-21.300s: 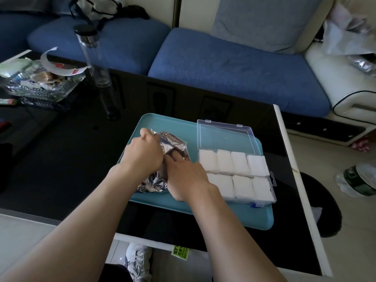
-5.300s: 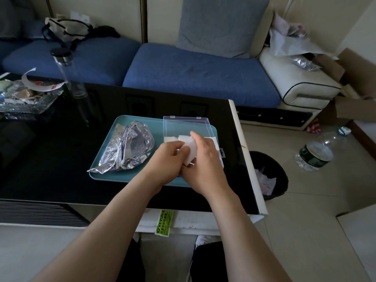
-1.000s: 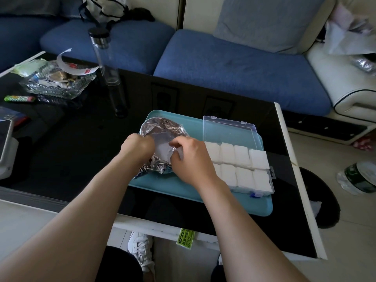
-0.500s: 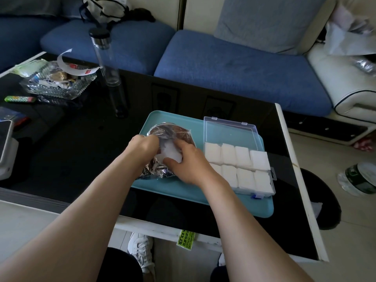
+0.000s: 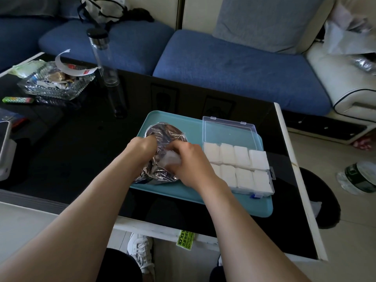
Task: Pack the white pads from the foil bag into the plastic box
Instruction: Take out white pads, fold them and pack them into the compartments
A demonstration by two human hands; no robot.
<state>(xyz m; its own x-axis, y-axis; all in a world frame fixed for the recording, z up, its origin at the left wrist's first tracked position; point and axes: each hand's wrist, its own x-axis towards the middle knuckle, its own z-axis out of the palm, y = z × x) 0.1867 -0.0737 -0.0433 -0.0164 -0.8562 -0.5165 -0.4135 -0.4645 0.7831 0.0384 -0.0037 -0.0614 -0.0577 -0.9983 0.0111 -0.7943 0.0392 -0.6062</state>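
A crumpled silver foil bag [image 5: 162, 135] lies on the left half of a teal tray [image 5: 234, 204], its mouth gaping upward. My left hand [image 5: 142, 147] grips the bag's left rim. My right hand [image 5: 188, 161] holds a white pad [image 5: 169, 160] at the bag's mouth, fingers curled round it. To the right on the tray stands the clear plastic box [image 5: 230, 129] with its lid tipped back. Two rows of white pads [image 5: 242, 165] fill the box.
The tray rests on a black glass coffee table [image 5: 71, 149]. A tall clear bottle [image 5: 103, 58] and a glass dish of wrappers [image 5: 55, 80] stand at the back left. A blue sofa [image 5: 234, 64] lies beyond. A black bin [image 5: 323, 204] and a water bottle [image 5: 360, 178] are on the floor at right.
My right hand has drawn a white pad up to the bag's mouth and pulled it slightly toward me. My left hand keeps its grip on the bag's rim.
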